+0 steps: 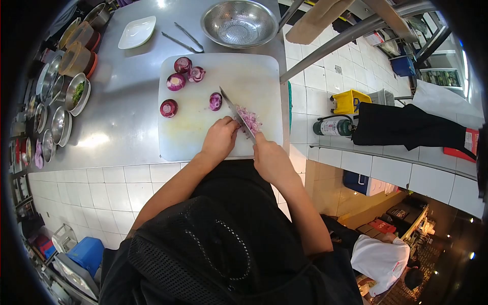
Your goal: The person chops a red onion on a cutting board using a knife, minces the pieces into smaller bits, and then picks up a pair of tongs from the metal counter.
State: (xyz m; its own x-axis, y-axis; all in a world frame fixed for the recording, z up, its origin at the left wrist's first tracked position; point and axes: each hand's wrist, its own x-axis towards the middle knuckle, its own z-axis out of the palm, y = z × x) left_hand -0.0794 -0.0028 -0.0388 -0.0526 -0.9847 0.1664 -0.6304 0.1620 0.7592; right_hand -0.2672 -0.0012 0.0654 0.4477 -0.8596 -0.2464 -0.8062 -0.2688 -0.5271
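Note:
On a white cutting board my right hand is wrapped round the handle of a knife, its blade slanting up and left. Chopped red onion lies along the blade's right side. My left hand rests on the board with its fingers curled beside the blade; whatever is under the fingertips is too hidden to name. Above the hands sits a piece of red onion. Several more onions, among them one at the left and one near the top, lie on the board.
Beyond the board are a metal colander, tongs and a white plate on the steel table. Bowls and containers line the left, including one with chopped greens. A metal rail crosses at right. A person is at lower right.

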